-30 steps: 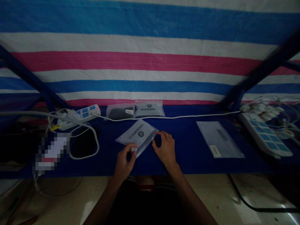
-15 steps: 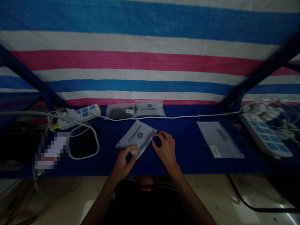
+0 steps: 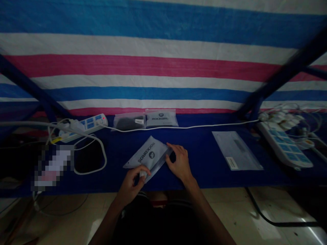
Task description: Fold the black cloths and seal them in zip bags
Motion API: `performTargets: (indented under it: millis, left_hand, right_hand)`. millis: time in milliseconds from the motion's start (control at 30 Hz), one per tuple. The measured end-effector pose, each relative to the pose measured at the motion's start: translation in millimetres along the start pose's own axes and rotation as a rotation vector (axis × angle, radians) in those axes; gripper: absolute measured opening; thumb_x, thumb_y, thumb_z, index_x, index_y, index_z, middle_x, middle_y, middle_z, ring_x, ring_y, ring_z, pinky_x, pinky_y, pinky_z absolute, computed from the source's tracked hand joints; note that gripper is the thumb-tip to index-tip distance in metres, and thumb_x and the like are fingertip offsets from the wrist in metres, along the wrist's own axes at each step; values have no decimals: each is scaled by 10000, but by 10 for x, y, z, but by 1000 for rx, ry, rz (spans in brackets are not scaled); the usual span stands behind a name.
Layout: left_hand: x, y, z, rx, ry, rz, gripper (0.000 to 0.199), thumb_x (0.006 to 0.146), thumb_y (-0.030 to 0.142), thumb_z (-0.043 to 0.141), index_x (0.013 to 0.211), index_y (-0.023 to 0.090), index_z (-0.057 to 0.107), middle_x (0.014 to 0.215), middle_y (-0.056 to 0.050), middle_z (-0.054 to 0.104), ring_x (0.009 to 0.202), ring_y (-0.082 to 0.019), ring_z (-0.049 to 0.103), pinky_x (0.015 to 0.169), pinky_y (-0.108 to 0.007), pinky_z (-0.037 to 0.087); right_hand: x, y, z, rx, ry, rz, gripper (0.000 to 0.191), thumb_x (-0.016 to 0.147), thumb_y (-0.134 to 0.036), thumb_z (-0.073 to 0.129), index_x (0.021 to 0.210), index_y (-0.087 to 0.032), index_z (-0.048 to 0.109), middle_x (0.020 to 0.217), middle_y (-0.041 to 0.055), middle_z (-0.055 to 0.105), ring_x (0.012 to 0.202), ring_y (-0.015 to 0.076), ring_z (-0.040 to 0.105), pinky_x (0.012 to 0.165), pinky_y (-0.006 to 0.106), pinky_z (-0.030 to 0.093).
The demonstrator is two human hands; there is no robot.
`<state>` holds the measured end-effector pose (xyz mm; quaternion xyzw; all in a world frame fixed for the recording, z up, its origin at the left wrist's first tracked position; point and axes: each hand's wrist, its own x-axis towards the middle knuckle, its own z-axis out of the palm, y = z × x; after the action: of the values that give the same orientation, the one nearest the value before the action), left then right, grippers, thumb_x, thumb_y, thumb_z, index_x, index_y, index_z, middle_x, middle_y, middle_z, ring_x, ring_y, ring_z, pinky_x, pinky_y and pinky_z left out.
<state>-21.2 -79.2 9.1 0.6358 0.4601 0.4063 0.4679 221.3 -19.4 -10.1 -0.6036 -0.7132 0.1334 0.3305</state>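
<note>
A frosted plastic pouch [image 3: 149, 154] printed ROCKBROS lies slanted in front of me, its strip-like edge facing my body. My left hand [image 3: 135, 180] pinches the near left corner of this pouch between thumb and fingers, with a small whitish piece showing at the fingertips. At the opposite end of the same edge, my right hand [image 3: 178, 161] curls its thumb and index finger around the pouch's right corner. The exact contact under the right fingertips is partly hidden.
Behind lie a pouch with dark contents [image 3: 129, 122] and another ROCKBROS pouch [image 3: 161, 118]. A white cable [image 3: 189, 127] crosses before them. To the right are a labelled flat pouch [image 3: 237, 151] and a power strip [image 3: 286, 146]; another power strip [image 3: 89, 124] sits left.
The pouch's near edge has turned lower and toward me, showing more of its strip. My left hand has moved slightly down and left; my right fingers now overlap the right corner.
</note>
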Motion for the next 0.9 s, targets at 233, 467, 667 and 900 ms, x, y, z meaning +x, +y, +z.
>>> performTargets:
  millis: [233, 467, 667, 900]
  left_hand:
    - [-6, -254, -26, -167, 271, -58, 267, 889, 473, 703, 895, 208, 731, 666, 3, 533, 570, -154, 463, 542, -254, 385]
    - [-13, -326, -9, -290, 344, -102, 255, 854, 461, 732, 911, 215, 703, 720, 2, 538, 602, -154, 491, 565, -261, 475]
    - [-13, -351, -12, -295, 401, -85, 240, 839, 443, 756, 898, 221, 687, 738, 4, 534, 598, -146, 493, 545, -253, 458]
    - [38, -278, 18, -422, 541, -57, 280, 761, 403, 837, 841, 207, 655, 792, 8, 548, 677, -132, 530, 598, -219, 463]
  right_hand:
    - [-30, -55, -64, 29, -78, -86, 533, 863, -270, 624, 1392, -200, 625, 1283, 115, 712, 1189, 308, 613, 1047, 494, 447]
    - [-29, -81, -56, 23, -79, -98, 527, 845, -258, 644, 1371, -211, 633, 1267, 112, 720, 1162, 312, 627, 1024, 495, 471]
    - [-38, -66, -11, 32, -41, -113, 489, 840, -220, 616, 1327, -204, 648, 1243, 108, 743, 1107, 302, 663, 988, 485, 498]
    - [-33, -22, 28, 78, -50, -57, 467, 840, -160, 554, 1293, -205, 661, 1157, 91, 764, 1022, 280, 687, 967, 459, 526]
